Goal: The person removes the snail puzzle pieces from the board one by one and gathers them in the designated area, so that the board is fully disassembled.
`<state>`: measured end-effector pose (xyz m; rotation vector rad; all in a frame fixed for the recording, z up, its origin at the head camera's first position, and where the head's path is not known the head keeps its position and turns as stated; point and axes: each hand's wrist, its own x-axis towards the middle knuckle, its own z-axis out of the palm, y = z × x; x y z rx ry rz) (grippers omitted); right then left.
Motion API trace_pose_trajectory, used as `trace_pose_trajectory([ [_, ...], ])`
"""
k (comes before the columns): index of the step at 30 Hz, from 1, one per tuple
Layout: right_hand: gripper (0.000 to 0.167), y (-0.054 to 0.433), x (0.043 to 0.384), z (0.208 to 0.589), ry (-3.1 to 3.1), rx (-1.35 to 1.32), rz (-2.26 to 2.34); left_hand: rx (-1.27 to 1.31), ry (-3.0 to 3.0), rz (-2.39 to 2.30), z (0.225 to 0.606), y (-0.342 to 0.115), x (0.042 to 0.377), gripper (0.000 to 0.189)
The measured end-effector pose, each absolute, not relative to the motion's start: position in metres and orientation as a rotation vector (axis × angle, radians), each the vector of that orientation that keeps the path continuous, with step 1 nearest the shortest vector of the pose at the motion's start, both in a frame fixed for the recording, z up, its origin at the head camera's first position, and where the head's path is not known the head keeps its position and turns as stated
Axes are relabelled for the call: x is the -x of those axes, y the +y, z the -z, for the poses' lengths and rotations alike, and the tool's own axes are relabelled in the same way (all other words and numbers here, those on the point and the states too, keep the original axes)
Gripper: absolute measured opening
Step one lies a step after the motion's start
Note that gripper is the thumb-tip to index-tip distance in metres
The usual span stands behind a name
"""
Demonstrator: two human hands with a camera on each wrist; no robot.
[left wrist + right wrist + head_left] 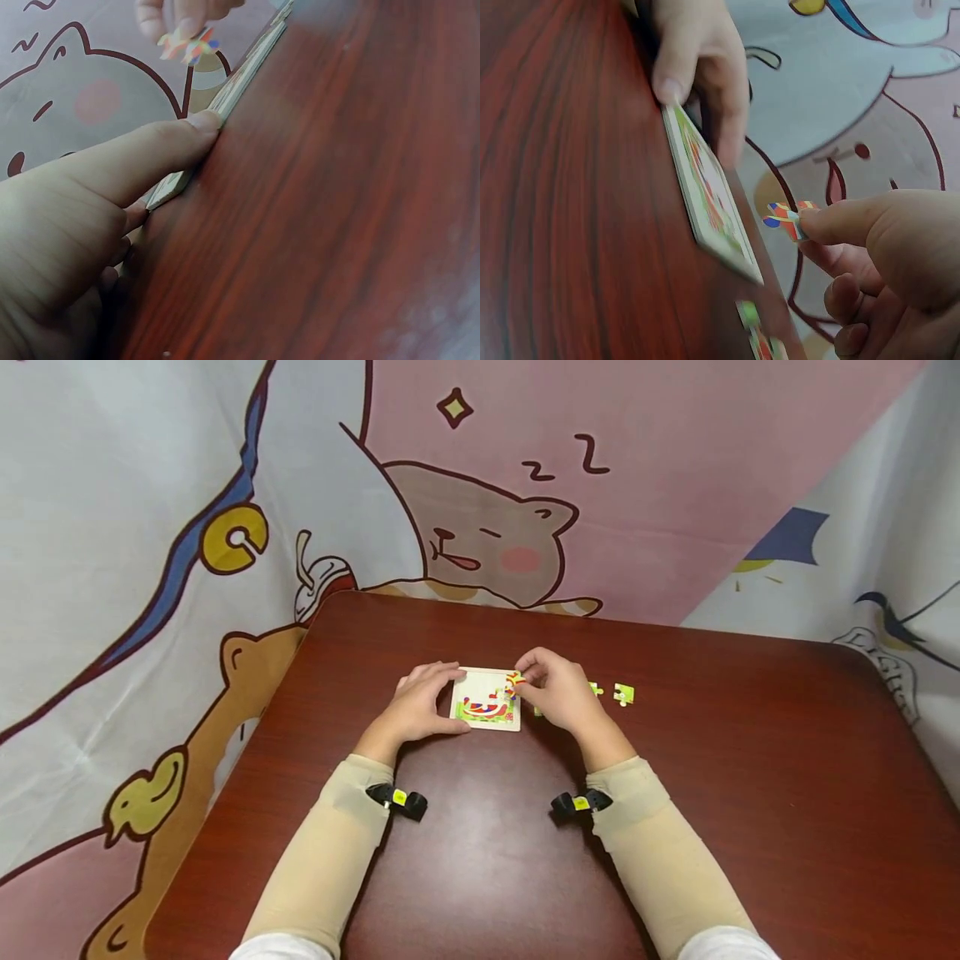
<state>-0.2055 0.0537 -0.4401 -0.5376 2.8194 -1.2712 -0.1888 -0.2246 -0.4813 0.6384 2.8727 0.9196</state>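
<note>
A small square puzzle board [477, 683] with a pale base lies on the table, its lower part filled with colourful pieces. My left hand [420, 702] holds it from the left, thumb at the near edge and fingers at the far edge. In the left wrist view the thumb [157, 150] presses on the board's rim [251, 67]. Above the board's right side, my right hand [562, 692] pinches a red, yellow and blue puzzle piece [784, 219] between thumb and forefinger. That piece is off the board in the right wrist view.
Right of the board lie several loose puzzle pieces, among them a green one [623, 694]; the right hand partly hides others. The brown wooden table [750, 760] meets a cartoon-printed cloth [637, 510] at its back and left.
</note>
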Motion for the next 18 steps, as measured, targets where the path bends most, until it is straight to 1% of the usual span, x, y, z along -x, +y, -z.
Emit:
trace_pose_trajectory([
  [18, 0.023, 0.139, 0.199, 0.439, 2.862, 0.336, 1.169, -0.621, 2.859, -0.926, 0.482, -0.225, 0.189, 0.095],
])
